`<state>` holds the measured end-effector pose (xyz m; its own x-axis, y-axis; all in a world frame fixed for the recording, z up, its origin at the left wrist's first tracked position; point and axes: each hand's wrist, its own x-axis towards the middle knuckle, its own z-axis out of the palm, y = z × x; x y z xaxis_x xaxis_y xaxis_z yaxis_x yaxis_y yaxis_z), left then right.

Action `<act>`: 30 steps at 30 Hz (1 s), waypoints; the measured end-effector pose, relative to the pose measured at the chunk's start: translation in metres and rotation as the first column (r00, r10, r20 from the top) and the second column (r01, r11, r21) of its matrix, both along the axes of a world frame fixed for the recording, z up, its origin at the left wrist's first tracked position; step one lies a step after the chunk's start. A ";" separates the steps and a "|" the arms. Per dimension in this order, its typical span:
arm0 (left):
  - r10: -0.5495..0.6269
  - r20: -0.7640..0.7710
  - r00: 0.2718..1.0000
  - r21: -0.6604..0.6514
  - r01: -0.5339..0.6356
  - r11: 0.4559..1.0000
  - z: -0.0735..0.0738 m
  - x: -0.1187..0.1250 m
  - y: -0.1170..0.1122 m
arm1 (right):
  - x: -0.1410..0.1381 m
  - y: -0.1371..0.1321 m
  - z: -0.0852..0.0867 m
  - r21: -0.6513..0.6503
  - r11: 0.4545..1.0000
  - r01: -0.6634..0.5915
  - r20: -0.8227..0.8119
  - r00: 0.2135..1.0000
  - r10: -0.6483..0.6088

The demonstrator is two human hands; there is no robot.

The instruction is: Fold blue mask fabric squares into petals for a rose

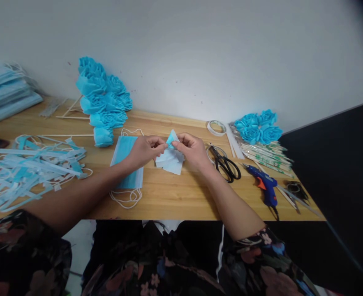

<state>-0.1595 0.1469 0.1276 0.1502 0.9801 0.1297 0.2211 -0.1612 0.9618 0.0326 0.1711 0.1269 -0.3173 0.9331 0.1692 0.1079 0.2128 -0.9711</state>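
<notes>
Between my two hands is a small folded piece of blue mask fabric (172, 137), its pointed tip upward. My left hand (149, 149) pinches its left side between thumb and fingertips. On the other side, my right hand (191, 148) grips it with thumb and forefinger. Just below lie several pale cut fabric pieces (172, 161) on the wooden table. A stack of blue face masks (127, 160) with white ear loops rests under and beside my left wrist. Black-handled scissors (226, 164) lie to the right of my right hand.
Blue fabric roses (102, 98) on sticks lie back left, with more roses (258, 126) back right. Cut strips and loops (36, 168) heap at left, near packed masks (7, 92). A tape roll (216, 128) and a blue glue gun (264, 185) are at right.
</notes>
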 end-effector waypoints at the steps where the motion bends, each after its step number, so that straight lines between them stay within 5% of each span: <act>1: 0.003 0.006 1.000 -0.001 -0.003 1.000 0.000 0.000 0.000 | 0.000 0.000 0.001 0.006 1.000 0.008 0.019 1.000 -0.008; 30: -0.042 0.117 0.992 -0.061 0.050 0.997 0.007 -0.001 0.000 | -0.003 -0.005 0.005 -0.019 1.000 -0.002 0.030 1.000 0.003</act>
<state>-0.1605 0.1464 0.1345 0.1831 0.9793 0.0867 0.1016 -0.1066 0.9891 0.0294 0.1665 0.1320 -0.3246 0.9351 0.1425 0.1361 0.1952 -0.9713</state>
